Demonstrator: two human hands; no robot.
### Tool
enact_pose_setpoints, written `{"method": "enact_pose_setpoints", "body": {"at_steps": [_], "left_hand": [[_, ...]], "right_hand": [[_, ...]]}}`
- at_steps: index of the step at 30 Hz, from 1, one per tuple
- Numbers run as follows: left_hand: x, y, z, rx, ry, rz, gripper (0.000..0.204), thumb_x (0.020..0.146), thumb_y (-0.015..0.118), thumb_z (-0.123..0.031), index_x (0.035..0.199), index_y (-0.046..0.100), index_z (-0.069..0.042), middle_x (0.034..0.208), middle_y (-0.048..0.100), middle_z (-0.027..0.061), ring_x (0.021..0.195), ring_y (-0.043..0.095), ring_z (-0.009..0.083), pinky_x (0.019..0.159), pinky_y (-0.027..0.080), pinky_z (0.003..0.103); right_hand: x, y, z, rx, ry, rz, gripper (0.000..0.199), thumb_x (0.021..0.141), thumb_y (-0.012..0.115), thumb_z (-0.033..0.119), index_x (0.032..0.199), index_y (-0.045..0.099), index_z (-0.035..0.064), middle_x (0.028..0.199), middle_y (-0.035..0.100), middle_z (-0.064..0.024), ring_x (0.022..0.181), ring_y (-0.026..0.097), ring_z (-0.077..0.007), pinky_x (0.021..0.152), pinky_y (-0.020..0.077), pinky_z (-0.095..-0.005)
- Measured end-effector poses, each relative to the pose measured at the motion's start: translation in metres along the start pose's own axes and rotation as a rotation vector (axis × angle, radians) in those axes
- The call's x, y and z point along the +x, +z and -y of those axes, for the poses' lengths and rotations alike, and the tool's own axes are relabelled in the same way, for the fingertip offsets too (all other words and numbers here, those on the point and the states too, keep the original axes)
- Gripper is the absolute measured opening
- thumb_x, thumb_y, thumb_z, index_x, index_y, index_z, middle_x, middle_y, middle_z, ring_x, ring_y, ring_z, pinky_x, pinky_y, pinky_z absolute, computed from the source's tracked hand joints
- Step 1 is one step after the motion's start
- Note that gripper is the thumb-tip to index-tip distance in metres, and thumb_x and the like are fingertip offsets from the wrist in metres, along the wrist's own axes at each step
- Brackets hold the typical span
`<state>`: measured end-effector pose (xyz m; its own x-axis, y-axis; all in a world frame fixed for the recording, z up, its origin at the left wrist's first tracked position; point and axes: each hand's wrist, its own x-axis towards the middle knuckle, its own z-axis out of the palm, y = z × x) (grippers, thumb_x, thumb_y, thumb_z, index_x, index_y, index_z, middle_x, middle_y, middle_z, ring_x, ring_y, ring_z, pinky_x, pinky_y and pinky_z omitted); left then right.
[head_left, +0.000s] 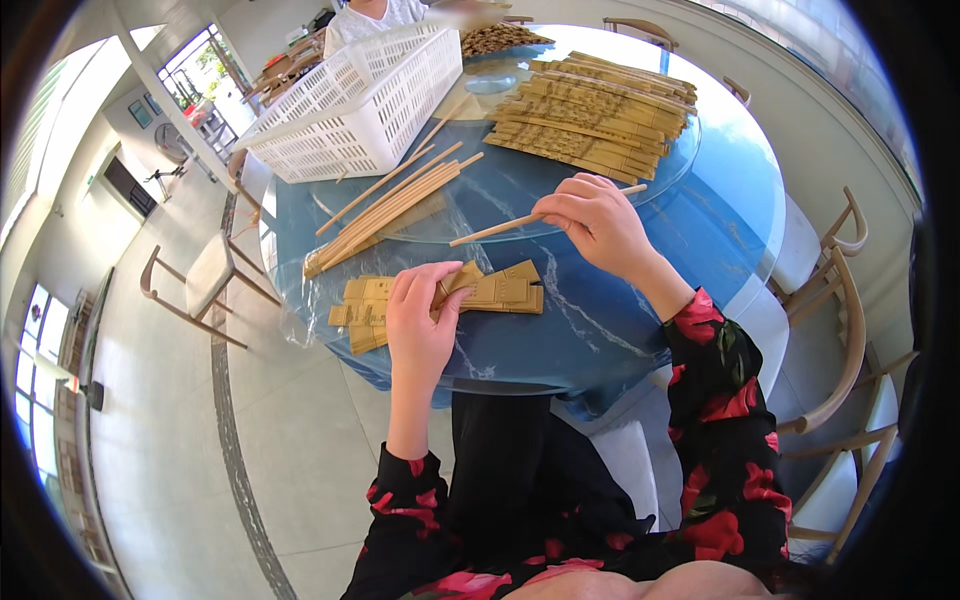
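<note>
My right hand (603,226) pinches pale wooden chopsticks (495,231), held slanting above the table; whether it is one or a pair pressed together I cannot tell. The fingers of my left hand (416,318) are closed on a brown paper chopstick sleeve (452,283) over a fanned pile of flat sleeves (515,294) near the table's front edge. Beyond that hand lie several loose chopsticks (395,208), partly on clear plastic wrapping. Rows of brown chopstick sleeves (590,112), seemingly filled, are stacked at the far right.
A white perforated basket (345,135) stands at the far left of the round table, which has a blue marbled cover (590,335) and a glass turntable. Another brown heap (500,38) lies at the back, near a person in white (375,22). Wooden chairs (212,280) surround the table.
</note>
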<state>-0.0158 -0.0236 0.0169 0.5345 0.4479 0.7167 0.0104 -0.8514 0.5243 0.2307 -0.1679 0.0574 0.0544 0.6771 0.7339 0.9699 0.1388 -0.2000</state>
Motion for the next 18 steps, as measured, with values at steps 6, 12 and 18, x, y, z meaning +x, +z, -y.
{"method": "enact_pose_setpoints", "body": {"at_steps": [6, 12, 18], "left_hand": [[-0.002, -0.005, 0.002, 0.028, -0.031, -0.046, 0.029, 0.085, 0.079, 0.002, 0.113, 0.072, -0.004, 0.106, 0.071, 0.0097, 0.098, 0.065, 0.0292, 0.086, 0.053, 0.038], [0.000, -0.004, 0.002, 0.065, 0.009, -0.052, 0.028, 0.086, 0.079, 0.000, 0.114, 0.072, -0.004, 0.106, 0.071, 0.0101, 0.099, 0.065, 0.0293, 0.087, 0.052, 0.038], [-0.001, -0.003, 0.002, 0.066, 0.004, -0.042, 0.029, 0.086, 0.079, 0.000, 0.114, 0.072, -0.004, 0.107, 0.071, 0.0103, 0.102, 0.065, 0.0295, 0.088, 0.052, 0.037]], "right_hand": [[0.002, -0.001, 0.002, 0.001, -0.023, 0.046, 0.013, 0.094, 0.070, 0.010, 0.102, 0.078, 0.0148, 0.092, 0.066, -0.0029, 0.095, 0.062, -0.0259, 0.088, 0.0472, -0.0393], [-0.001, -0.001, -0.004, -0.024, -0.009, 0.095, 0.010, 0.095, 0.070, 0.012, 0.101, 0.077, 0.0151, 0.091, 0.066, -0.0027, 0.096, 0.062, -0.0256, 0.089, 0.0470, -0.0400], [-0.004, 0.004, -0.006, -0.009, -0.017, 0.129, 0.009, 0.095, 0.070, 0.014, 0.100, 0.078, 0.0139, 0.089, 0.066, -0.0041, 0.096, 0.062, -0.0272, 0.088, 0.0485, -0.0414]]}}
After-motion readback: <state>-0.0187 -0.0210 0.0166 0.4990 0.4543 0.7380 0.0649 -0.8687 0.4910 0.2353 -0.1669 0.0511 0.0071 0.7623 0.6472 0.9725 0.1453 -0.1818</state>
